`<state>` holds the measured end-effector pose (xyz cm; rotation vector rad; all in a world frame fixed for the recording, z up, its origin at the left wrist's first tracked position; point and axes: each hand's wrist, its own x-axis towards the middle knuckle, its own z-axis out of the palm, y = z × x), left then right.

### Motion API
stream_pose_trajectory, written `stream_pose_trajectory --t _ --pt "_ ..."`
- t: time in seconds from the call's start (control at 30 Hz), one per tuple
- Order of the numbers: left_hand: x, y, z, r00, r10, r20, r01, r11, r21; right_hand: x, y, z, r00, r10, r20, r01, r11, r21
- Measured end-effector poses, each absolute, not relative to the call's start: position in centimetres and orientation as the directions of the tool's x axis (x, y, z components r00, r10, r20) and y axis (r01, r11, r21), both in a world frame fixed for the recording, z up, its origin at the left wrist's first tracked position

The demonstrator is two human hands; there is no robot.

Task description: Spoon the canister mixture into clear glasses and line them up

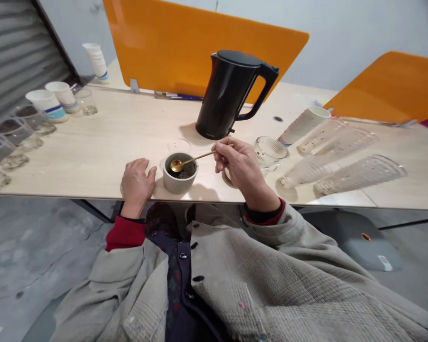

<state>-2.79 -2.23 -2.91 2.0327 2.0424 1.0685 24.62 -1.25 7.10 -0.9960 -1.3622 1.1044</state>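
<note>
A grey cup (179, 183) with dark liquid stands near the table's front edge. My right hand (239, 167) pinches the handle of a gold spoon (192, 159), whose bowl hangs just over the cup's mouth. My left hand (137, 182) rests on the table beside the cup, fingers loosely curled, its thumb touching the cup's left side. A black electric kettle (231, 95) stands right behind the cup. A clear lid (179, 145) lies flat between the kettle and the cup.
Stacks of clear plastic cups (356, 173) and a stack of paper cups (303, 126) lie on their sides at the right, beside a glass jar (269, 153). Paper cups (53, 104) and clear cups with dark contents (10, 130) line the left edge. Orange dividers (185, 42) stand behind.
</note>
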Motion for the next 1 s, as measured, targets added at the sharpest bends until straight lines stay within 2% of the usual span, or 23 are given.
stream_pose_trajectory --t 0.23,0.37,0.53,0.73,1.0 --pt "-2.9 -2.2 -2.9 -0.119 0.901 0.418 0.855 -0.121 0.504 25.1 -1.1 6.7 -0.025 0.976 0.217 -0.043 0.216 -0.975" --pt "-2.8 -2.3 -2.9 -0.121 0.905 0.407 0.852 -0.116 0.511 24.6 -1.8 7.1 -0.046 0.943 0.33 0.1 0.333 -0.938" --pt "-2.8 -2.5 -2.9 -0.115 0.907 0.405 0.849 -0.122 0.514 24.3 -3.6 8.5 -0.104 0.877 0.469 0.344 0.474 -0.81" --pt "-2.6 -3.0 -2.8 -0.117 0.9 0.42 0.85 -0.128 0.511 24.8 -5.2 9.2 -0.205 0.774 0.599 0.5 0.609 -0.615" --pt "-2.5 -3.8 -2.0 -0.126 0.908 0.4 0.846 -0.112 0.521 25.4 -4.9 8.9 -0.327 0.739 0.589 0.595 0.645 -0.48"
